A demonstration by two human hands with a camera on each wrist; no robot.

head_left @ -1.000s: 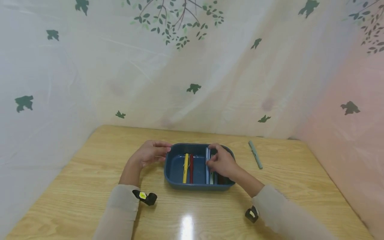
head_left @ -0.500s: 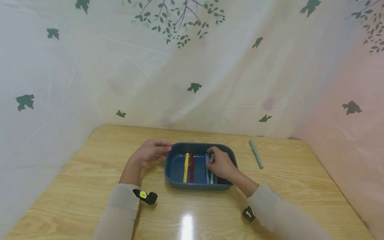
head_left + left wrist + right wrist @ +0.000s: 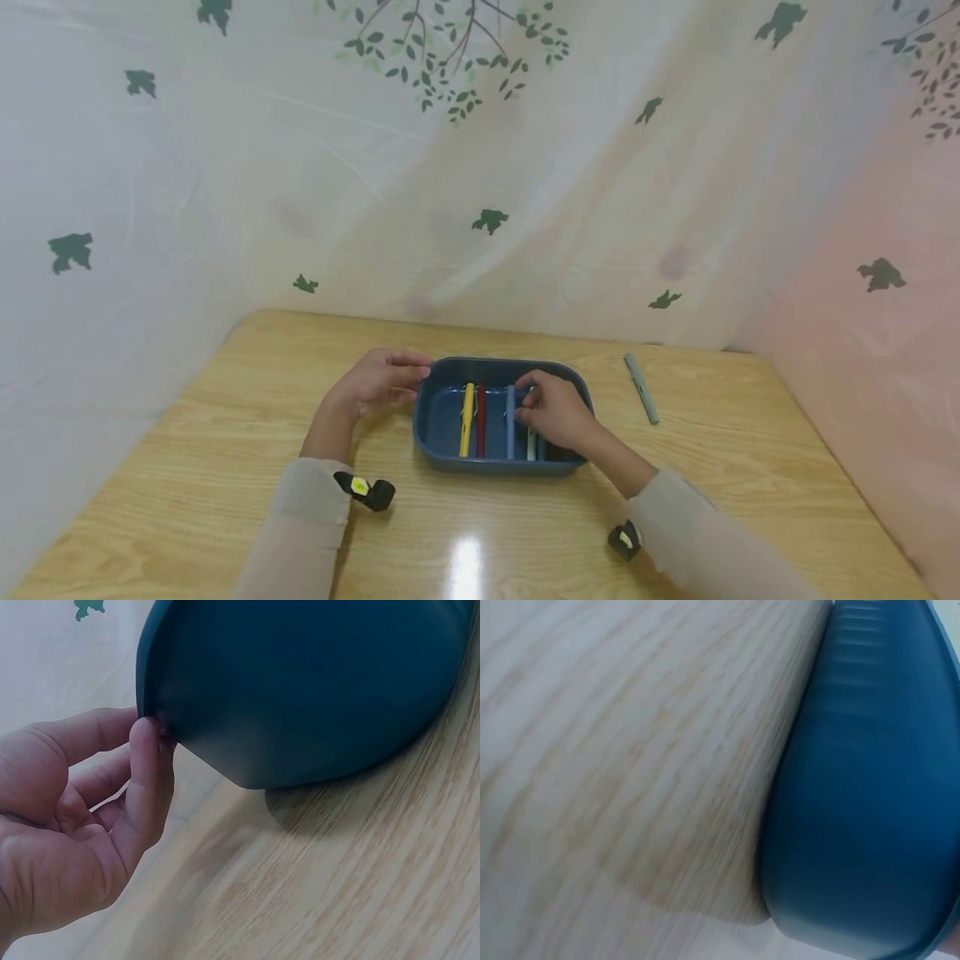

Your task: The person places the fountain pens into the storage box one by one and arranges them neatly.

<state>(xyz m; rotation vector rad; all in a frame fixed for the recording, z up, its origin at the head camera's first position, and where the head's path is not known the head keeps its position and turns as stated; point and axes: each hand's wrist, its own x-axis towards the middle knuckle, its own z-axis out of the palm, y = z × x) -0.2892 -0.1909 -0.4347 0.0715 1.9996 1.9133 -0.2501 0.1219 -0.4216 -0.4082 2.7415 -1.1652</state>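
A dark blue rectangular box (image 3: 442,461) sits on the table, and my left hand (image 3: 382,382) pinches its left rim between thumb and fingers, as the left wrist view shows close up. Inside lie a yellow pen (image 3: 467,421), a dark red pen (image 3: 481,421) and a light blue pen (image 3: 511,429), roughly parallel. My right hand (image 3: 558,410) reaches in over the right part, its thumb and bent forefinger right at the light blue pen's right edge. Partly under this hand are a pale pen (image 3: 531,446) and a darker blue pen (image 3: 542,450).
A grey-green pen (image 3: 641,387) lies on the wooden table (image 3: 712,450) to the right of the box. Behind stands a pale curtain (image 3: 360,233) with leaf and bird prints. The right wrist view shows only the box's outer wall (image 3: 862,780) and tabletop.
The light blue pen, tilted up in my right fingers at first, has come down flat and shifted left, its clip now showing. My left hand has stayed at the rim.
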